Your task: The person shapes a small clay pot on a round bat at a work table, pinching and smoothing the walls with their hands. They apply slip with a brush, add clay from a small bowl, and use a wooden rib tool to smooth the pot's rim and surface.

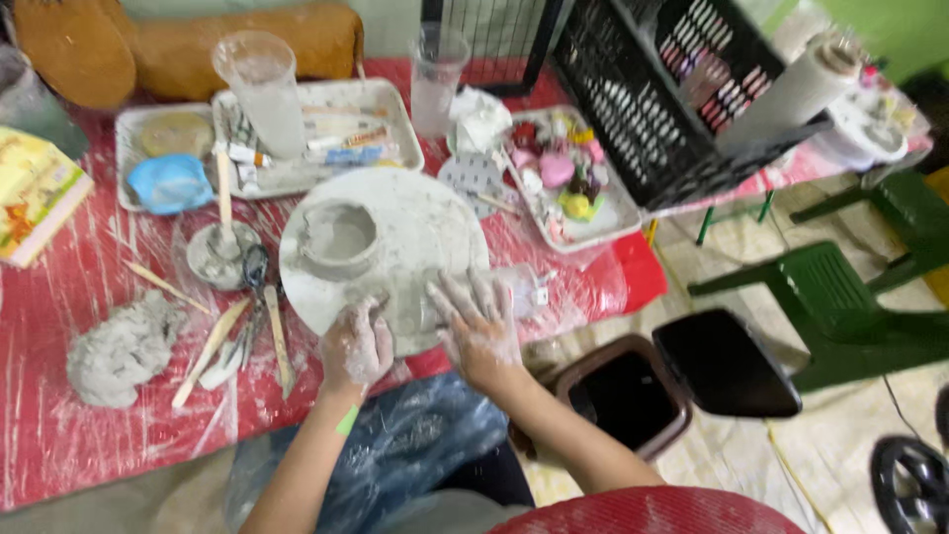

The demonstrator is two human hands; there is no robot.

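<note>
Clay-smeared, your left hand (356,346) curls loosely at the near edge of the round board (415,237), seemingly steadying it; your right hand (481,331) lies flat, fingers spread, gripping nothing. Small clay pot (338,237) sits at the board's left (modelling tools (242,341) within reach).

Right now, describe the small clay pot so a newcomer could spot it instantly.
Find the red plastic-covered table, then the round grey clay-smeared board at its middle, just above the person's two clay-coated hands. On the board's left part sits a small, open-topped grey clay pot: the only hollow, walled shape there, unlike the shapeless grey clay lump further left.
</note>
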